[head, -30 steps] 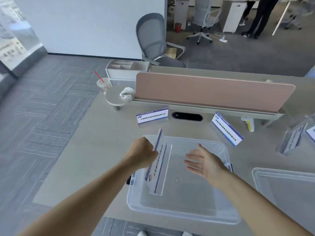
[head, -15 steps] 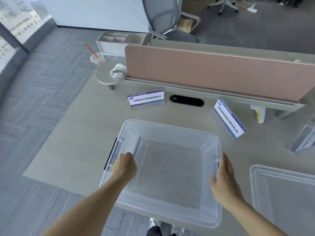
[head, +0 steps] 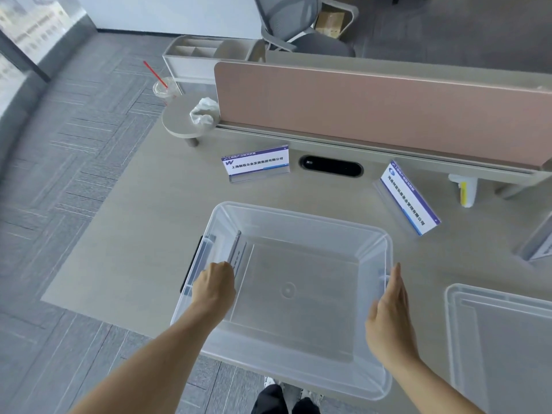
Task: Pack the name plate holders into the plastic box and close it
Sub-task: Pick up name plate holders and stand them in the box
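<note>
Fingers (head: pixel 222 271) of the left hand (head: pixel 213 286) curl around a holder (head: pixel 237 253) standing on edge against the left wall inside the clear box (head: pixel 298 222) — the right hand (head: pixel 389 312) lies flat and unclenched against the box's right rim, grasping nothing. Two more holders (head: pixel 257 164) (head: pixel 407 198) stand on the bench (head: pixel 143 234) beyond the box, well apart — a lid (head: pixel 504 339) lies to the right.
</note>
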Motion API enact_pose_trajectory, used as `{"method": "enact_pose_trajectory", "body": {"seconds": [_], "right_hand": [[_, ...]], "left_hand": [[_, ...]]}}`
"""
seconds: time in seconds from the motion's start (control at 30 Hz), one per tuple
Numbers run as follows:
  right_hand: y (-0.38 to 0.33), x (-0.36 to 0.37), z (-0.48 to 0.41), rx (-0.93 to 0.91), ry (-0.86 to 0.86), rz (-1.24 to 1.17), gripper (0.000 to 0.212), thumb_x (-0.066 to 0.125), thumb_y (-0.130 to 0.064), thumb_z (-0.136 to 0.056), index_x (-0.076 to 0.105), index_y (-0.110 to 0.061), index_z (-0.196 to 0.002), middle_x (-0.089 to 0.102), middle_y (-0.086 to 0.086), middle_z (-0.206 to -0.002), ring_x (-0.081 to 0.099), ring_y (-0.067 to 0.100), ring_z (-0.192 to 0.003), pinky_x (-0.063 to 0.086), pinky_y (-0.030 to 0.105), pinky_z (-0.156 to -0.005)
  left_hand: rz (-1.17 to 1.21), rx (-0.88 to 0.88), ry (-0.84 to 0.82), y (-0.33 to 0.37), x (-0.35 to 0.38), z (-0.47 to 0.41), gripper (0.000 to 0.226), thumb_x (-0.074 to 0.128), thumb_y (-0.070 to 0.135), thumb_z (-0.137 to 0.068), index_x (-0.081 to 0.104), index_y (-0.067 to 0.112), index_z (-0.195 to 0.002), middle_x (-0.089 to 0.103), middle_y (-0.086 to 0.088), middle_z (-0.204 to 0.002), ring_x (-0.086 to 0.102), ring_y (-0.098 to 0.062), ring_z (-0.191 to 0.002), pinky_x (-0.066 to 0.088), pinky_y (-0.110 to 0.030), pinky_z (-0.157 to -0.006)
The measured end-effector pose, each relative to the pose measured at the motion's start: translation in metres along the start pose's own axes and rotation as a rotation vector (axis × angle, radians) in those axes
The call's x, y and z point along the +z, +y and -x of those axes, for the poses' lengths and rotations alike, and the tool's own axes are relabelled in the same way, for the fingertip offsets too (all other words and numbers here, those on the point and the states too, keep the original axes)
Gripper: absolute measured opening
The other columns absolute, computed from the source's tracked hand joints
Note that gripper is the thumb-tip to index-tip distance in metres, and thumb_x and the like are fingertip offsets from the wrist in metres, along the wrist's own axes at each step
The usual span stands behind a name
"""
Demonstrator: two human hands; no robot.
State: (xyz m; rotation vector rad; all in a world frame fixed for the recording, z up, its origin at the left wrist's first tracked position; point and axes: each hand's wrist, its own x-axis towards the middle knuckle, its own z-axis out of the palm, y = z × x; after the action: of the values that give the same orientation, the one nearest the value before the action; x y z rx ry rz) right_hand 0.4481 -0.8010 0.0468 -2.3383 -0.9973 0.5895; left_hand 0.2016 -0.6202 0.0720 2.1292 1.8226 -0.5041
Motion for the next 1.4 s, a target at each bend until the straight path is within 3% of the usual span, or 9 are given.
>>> {"method": "enact_pose_trajectory", "body": {"seconds": [0.13, 0.6, 0.8, 0.93, 1.07, 1.23, 1.4], "right_hand": [[0.001, 0.000, 0.000, -0.003, -0.004, 0.008, 0.075, 0.031, 0.009, -0.093, -0.006, -0.008, -0.156, 0.024, 0.012, -0.159, 0.021, 0.024, -0.148, 0.028, 0.031, -0.114], [0.000, -0.002, 0.001, 0.017, -0.014, 0.014, 0.074, 0.031, 0.007, -0.094, -0.006, -0.009, -0.156, 0.019, 0.010, -0.162, 0.019, 0.021, -0.150, 0.024, 0.027, -0.114], [0.000, -0.009, 0.001, 0.017, -0.050, -0.003, 0.074, 0.039, 0.000, -0.096, -0.003, -0.009, -0.156, 0.025, 0.010, -0.160, 0.021, 0.022, -0.148, 0.029, 0.035, -0.114], [-0.011, -0.027, -0.001, 0.018, -0.050, -0.042, 0.082, 0.061, -0.018, -0.093, 0.009, -0.005, -0.155, 0.031, 0.016, -0.153, 0.023, 0.029, -0.144, 0.027, 0.039, -0.114], [-0.048, -0.055, -0.037, -0.017, 0.015, -0.090, 0.076, 0.067, -0.026, -0.090, 0.026, -0.005, -0.151, 0.037, 0.018, -0.152, 0.028, 0.033, -0.142, 0.029, 0.046, -0.115], [-0.120, -0.093, -0.105, -0.061, -0.166, -0.132, 0.061, 0.062, -0.042, -0.092, 0.043, -0.015, -0.144, 0.048, 0.007, -0.147, 0.043, 0.024, -0.136, 0.035, 0.036, -0.109], [-0.172, -0.086, -0.157, -0.043, -0.264, -0.163, 0.049, 0.067, -0.043, -0.087, 0.055, -0.023, -0.131, 0.060, 0.001, -0.134, 0.055, 0.018, -0.125, 0.044, 0.036, -0.102]], "left_hand": [[0.057, -0.037, 0.001, 0.001, 0.002, -0.005, 0.026, 0.043, -0.012, -0.082, 0.044, 0.010, -0.069, 0.044, -0.003, -0.067, 0.051, -0.031, -0.072, 0.042, -0.036, -0.061], [0.046, -0.055, 0.023, -0.001, 0.009, -0.013, 0.031, 0.040, -0.013, -0.085, 0.037, 0.012, -0.066, 0.047, -0.006, -0.073, 0.053, -0.033, -0.076, 0.041, -0.037, -0.062], [0.120, -0.034, 0.038, -0.004, 0.006, -0.010, 0.012, 0.052, 0.007, -0.097, 0.044, 0.011, -0.089, 0.067, -0.016, -0.100, 0.066, -0.040, -0.094, 0.043, -0.039, -0.064], [0.094, 0.081, 0.088, 0.000, -0.035, -0.001, 0.020, 0.055, 0.027, -0.096, 0.054, 0.009, -0.103, 0.065, -0.014, -0.109, 0.065, -0.039, -0.099, 0.050, -0.037, -0.070], [0.216, 0.191, 0.243, -0.003, -0.109, -0.013, 0.030, 0.058, 0.037, -0.092, 0.061, 0.019, -0.116, 0.072, -0.004, -0.113, 0.069, -0.032, -0.098, 0.058, -0.041, -0.078], [0.472, 0.258, 0.331, -0.010, -0.197, -0.042, 0.036, 0.073, 0.024, -0.087, 0.067, 0.010, -0.120, 0.074, -0.006, -0.115, 0.070, -0.022, -0.105, 0.051, -0.029, -0.092], [0.613, 0.197, 0.225, -0.030, -0.225, -0.093, 0.047, 0.081, 0.026, -0.081, 0.067, 0.009, -0.122, 0.072, -0.004, -0.118, 0.069, -0.019, -0.107, 0.050, -0.028, -0.094]]}}
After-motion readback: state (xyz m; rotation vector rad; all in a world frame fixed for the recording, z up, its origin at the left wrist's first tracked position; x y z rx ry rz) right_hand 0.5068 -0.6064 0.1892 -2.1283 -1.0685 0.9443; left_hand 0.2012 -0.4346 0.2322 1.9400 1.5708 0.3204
